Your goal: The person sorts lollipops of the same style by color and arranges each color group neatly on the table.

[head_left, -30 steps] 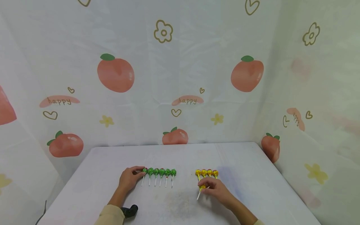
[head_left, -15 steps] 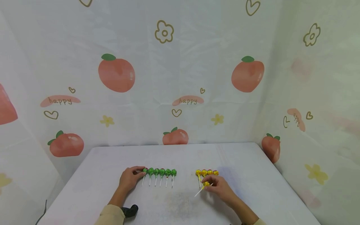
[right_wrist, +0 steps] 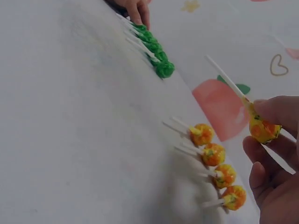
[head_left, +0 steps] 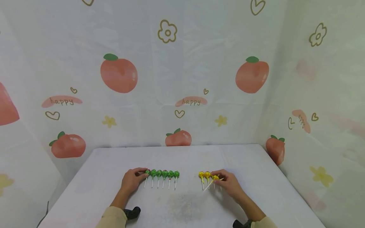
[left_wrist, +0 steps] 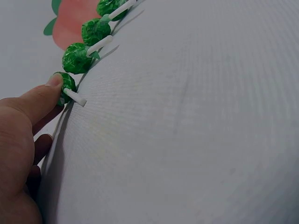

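My left hand (head_left: 131,181) pinches the head of the leftmost green lollipop (left_wrist: 69,85) between thumb and fingers. That lollipop ends a row of several green-wrapped lollipops (head_left: 159,173), lying side by side with white sticks toward me. In my right hand (head_left: 231,184) a yellow lollipop (right_wrist: 262,127) is gripped by its wrapped head, its white stick slanting away from the fingers. It is held above a second row, of several yellow lollipops (right_wrist: 213,154) with orange-patterned wrappers. In the head view the right fingers hide part of this row.
Both rows lie on a white-covered table (head_left: 182,205) with a greyish smudge near the middle. Behind it hangs a white backdrop (head_left: 188,72) printed with fruit, hearts and flowers. A dark strap device (head_left: 133,213) sits at the left wrist, another (head_left: 241,224) at the right.
My right hand has moved right and away from me, carrying the yellow lollipop from in front of the yellow row to over its right part. The left hand has stayed on the green lollipop.
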The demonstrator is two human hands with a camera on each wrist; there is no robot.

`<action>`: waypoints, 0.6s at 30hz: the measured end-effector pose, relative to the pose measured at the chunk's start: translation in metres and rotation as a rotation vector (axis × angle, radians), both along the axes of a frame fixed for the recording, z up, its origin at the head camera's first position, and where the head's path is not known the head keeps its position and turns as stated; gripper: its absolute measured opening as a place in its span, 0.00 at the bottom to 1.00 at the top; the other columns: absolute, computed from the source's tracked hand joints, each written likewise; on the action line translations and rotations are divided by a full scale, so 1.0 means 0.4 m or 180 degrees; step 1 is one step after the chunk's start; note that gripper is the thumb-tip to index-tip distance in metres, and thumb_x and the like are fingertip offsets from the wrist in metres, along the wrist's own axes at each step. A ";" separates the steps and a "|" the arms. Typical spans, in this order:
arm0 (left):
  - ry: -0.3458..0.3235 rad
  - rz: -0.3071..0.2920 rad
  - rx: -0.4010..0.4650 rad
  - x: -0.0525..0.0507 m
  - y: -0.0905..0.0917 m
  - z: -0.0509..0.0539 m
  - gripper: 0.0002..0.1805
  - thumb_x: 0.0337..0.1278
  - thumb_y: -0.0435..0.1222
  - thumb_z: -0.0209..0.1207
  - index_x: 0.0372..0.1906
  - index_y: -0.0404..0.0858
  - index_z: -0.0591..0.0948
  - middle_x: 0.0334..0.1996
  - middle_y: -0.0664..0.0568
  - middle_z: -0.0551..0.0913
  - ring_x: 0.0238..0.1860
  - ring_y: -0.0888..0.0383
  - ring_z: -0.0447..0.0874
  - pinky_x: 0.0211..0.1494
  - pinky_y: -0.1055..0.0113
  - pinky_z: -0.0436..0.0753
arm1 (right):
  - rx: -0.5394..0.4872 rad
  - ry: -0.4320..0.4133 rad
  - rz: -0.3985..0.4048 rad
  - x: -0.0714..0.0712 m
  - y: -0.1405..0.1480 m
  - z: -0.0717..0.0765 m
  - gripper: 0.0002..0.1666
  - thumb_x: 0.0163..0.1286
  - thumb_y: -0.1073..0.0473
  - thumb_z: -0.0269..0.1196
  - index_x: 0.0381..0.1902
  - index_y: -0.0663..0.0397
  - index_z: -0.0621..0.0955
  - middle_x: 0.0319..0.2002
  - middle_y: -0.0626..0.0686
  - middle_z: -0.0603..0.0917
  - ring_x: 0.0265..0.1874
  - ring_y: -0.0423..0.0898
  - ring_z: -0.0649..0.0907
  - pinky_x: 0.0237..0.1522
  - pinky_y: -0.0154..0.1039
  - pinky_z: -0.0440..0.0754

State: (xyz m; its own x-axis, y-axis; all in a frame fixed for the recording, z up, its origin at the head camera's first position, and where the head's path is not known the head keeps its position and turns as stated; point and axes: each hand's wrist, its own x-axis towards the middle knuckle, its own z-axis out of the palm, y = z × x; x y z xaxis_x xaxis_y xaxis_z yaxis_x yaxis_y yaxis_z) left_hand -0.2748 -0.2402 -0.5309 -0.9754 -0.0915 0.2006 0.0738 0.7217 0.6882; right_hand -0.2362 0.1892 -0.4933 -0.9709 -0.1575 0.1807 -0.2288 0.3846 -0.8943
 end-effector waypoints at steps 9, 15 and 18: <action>-0.0009 -0.0013 -0.0022 0.000 -0.003 -0.001 0.15 0.52 0.40 0.69 0.47 0.44 0.87 0.35 0.55 0.84 0.35 0.57 0.76 0.42 0.57 0.73 | -0.0077 -0.0138 -0.0441 -0.036 0.032 -0.017 0.19 0.60 0.70 0.67 0.50 0.59 0.80 0.43 0.51 0.84 0.44 0.49 0.80 0.43 0.37 0.77; -0.0007 -0.0005 -0.0051 -0.002 -0.002 0.000 0.15 0.52 0.40 0.69 0.47 0.44 0.87 0.35 0.55 0.83 0.36 0.56 0.75 0.42 0.57 0.72 | 0.0063 -0.0136 -0.0635 -0.053 0.062 -0.022 0.13 0.61 0.68 0.67 0.45 0.59 0.82 0.42 0.52 0.84 0.41 0.48 0.79 0.41 0.39 0.75; -0.0018 -0.0006 -0.0062 -0.003 -0.002 -0.001 0.15 0.52 0.40 0.69 0.47 0.44 0.87 0.34 0.56 0.83 0.36 0.56 0.75 0.42 0.57 0.72 | 0.0081 -0.0132 -0.0729 -0.058 0.076 -0.022 0.15 0.63 0.68 0.65 0.49 0.60 0.83 0.45 0.54 0.84 0.42 0.49 0.79 0.42 0.38 0.76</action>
State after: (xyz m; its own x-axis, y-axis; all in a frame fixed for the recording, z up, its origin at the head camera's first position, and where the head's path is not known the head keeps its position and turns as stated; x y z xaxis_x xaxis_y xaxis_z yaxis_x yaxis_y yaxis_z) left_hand -0.2760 -0.2409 -0.5314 -0.9767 -0.0858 0.1967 0.0714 0.7348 0.6745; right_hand -0.2593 0.2197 -0.5022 -0.9883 0.0638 0.1387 -0.0963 0.4447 -0.8905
